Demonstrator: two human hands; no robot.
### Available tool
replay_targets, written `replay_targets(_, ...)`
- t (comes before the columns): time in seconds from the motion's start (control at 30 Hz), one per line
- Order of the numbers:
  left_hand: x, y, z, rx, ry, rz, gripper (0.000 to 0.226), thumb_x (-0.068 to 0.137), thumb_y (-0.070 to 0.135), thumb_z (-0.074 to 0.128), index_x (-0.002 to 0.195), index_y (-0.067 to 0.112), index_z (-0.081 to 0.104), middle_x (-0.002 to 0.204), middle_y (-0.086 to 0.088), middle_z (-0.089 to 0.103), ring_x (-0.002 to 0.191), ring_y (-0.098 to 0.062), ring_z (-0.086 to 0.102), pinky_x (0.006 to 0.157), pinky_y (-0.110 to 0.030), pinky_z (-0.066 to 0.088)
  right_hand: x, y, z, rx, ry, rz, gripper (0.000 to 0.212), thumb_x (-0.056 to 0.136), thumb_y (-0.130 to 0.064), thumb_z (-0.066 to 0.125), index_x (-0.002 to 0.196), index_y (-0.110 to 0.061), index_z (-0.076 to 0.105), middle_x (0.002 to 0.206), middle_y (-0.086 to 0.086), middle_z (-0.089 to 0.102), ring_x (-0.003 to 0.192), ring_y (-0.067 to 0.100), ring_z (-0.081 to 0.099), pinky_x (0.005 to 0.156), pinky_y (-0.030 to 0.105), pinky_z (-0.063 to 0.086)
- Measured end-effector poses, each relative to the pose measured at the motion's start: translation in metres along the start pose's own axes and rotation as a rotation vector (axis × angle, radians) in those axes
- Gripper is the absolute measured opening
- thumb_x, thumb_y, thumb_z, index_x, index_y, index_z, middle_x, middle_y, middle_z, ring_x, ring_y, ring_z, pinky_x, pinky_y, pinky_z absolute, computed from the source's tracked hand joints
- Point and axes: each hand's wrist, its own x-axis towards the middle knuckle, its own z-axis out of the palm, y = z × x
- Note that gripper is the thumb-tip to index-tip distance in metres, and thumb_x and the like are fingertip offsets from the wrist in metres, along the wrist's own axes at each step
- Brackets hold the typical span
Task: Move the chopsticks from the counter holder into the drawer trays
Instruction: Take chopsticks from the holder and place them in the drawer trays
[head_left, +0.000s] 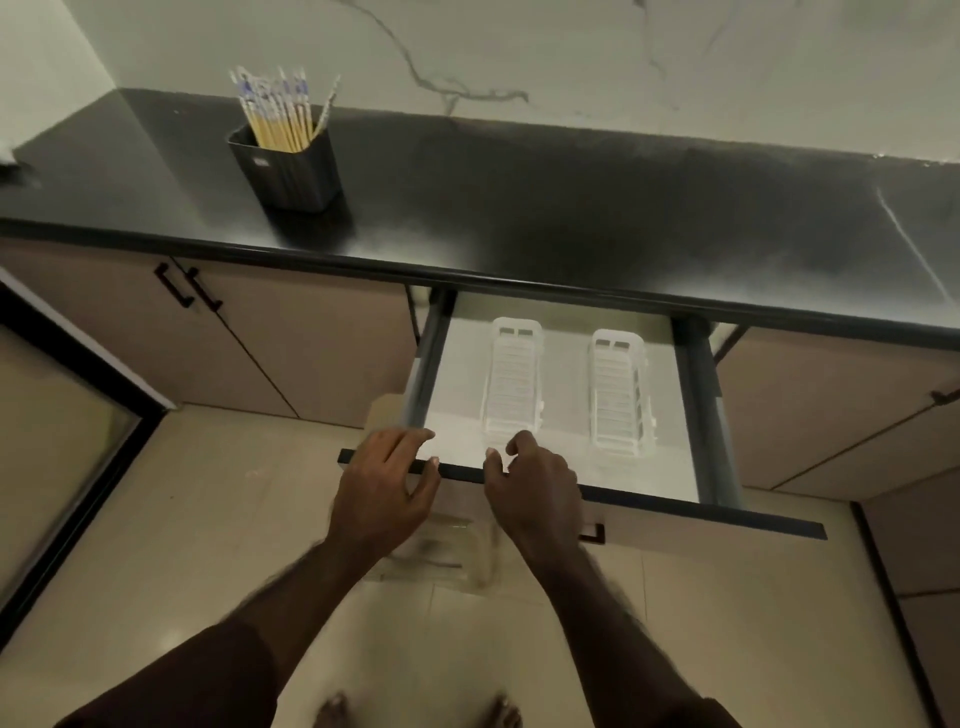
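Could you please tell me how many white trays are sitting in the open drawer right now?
2. One white tray lies left of centre in the drawer, just beyond the right hand; the other tray lies to its right. None appears hidden.

One head-worn wide-angle view, looking forward and steeply down — the black worktop (571, 208) and marble wall fill the top, the open drawer (561, 478) lies close below, and the floor (208, 519) lies underfoot, edges bowed.
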Motion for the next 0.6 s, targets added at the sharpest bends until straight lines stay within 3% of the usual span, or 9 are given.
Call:
replay_targets(0.13,0.007,-0.031,-0.036,0.019,0.048,-0.026,0.038,0.088,0.033,0.053,0.112,0.007,0.067,0.104,-0.008,0.069,0.091,-0.020,0.062,0.077,-0.028,0.050,0.003,-0.049,0.014,0.036,0.036,-0.071,0.033,0.095,-0.044,0.051,0.105,-0.015,0.062,0.095,0.003,0.071,0.085,0.021,0.065,0.071,0.037,0.056)
replay_targets(0.27,0.011,-0.080,-0.079,0.017,0.067,-0.037,0.041,0.087,0.030,0.058,0.123,0.008,0.061,0.117,-0.010,0.064,0.107,-0.022,0.058,0.086,-0.027,0.043,0.000,-0.117,0.032,0.063,0.043,-0.116,0.034,0.094,-0.043,0.053,0.108,-0.014,0.062,0.099,0.002,0.070,0.090,0.020,0.063,0.071,0.032,0.050)
replay_targets(0.4,0.016,-0.135,-0.131,0.001,0.055,-0.057,0.048,0.090,0.031,0.057,0.133,0.010,0.053,0.131,-0.012,0.056,0.122,-0.024,0.050,0.095,-0.035,0.043,-0.007,-0.191,0.050,0.114,0.052,-0.094,0.031,0.093,-0.044,0.055,0.103,-0.016,0.064,0.093,-0.002,0.067,0.083,0.016,0.062,0.067,0.028,0.046)
replay_targets(0.5,0.023,-0.175,-0.174,-0.003,0.052,-0.045,0.050,0.093,0.034,0.052,0.137,0.011,0.049,0.136,-0.011,0.052,0.127,-0.022,0.045,0.099,-0.030,0.035,-0.009,-0.246,0.060,0.120,0.104,-0.092,0.029,0.092,-0.045,0.056,0.100,-0.018,0.063,0.088,-0.004,0.065,0.079,0.015,0.059,0.063,0.026,0.041)
replay_targets(0.6,0.036,-0.201,-0.209,-0.011,0.082,-0.025,0.049,0.093,0.034,0.051,0.137,0.012,0.048,0.137,-0.010,0.051,0.128,-0.022,0.044,0.098,-0.028,0.033,-0.006,-0.286,0.064,0.094,0.161,-0.124,0.034,0.092,-0.044,0.057,0.107,-0.015,0.066,0.093,-0.002,0.069,0.079,0.013,0.057,0.064,0.022,0.037)
